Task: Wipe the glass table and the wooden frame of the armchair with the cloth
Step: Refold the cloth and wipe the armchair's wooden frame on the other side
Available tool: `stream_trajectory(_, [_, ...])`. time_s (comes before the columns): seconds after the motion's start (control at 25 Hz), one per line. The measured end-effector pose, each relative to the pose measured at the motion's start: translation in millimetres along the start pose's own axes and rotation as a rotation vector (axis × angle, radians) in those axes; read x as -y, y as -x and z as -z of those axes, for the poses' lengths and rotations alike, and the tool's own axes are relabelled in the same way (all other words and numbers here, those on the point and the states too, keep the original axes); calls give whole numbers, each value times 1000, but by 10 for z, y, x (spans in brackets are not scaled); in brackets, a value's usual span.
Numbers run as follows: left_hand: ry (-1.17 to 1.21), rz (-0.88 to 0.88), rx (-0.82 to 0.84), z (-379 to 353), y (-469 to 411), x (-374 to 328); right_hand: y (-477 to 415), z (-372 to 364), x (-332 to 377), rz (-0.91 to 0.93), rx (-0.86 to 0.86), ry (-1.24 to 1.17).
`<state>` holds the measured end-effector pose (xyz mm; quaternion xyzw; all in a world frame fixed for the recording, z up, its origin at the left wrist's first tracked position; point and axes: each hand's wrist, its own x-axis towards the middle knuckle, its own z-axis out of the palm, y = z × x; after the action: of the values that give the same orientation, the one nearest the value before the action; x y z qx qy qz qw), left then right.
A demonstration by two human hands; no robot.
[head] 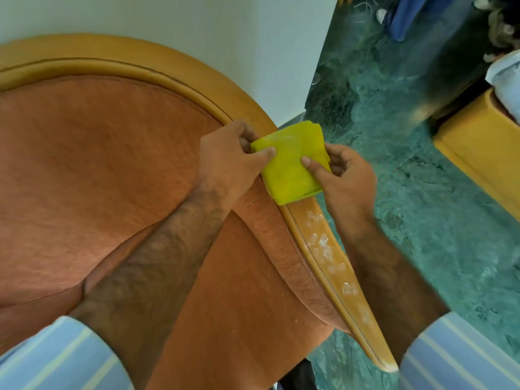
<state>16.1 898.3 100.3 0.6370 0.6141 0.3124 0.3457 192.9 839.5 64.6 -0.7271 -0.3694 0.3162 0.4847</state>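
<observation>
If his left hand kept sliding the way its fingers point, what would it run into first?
Probably the right hand: the left hand points across the cloth toward it. Depth is unclear.

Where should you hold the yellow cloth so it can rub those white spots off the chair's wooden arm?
Probably by its two side edges, one hand from each side, as here: the left hand pinches the edge by the cushion, the right hand the outer edge. The folded yellow cloth drapes across the narrow wooden arm, so that grip keeps its middle flat on the wood, ready for the white spots.
</observation>
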Motion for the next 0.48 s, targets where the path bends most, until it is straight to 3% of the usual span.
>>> stream_trajectory(0.12, [-123, -100, -22, -58, 4, 63, 47, -93, -63, 74, -67, 109])
stream_trajectory(0.24, [-291, -297, -166, 43, -77, 32, 105, -183, 39, 413, -82, 308])
stream_trajectory(0.32, [-427, -472, -248, 199, -298, 52, 72, -322, 126, 592, 37, 404])
stream_trajectory(0.48, [-912, -639, 41, 492, -855, 245, -73, -613, 131, 735, 141, 748])
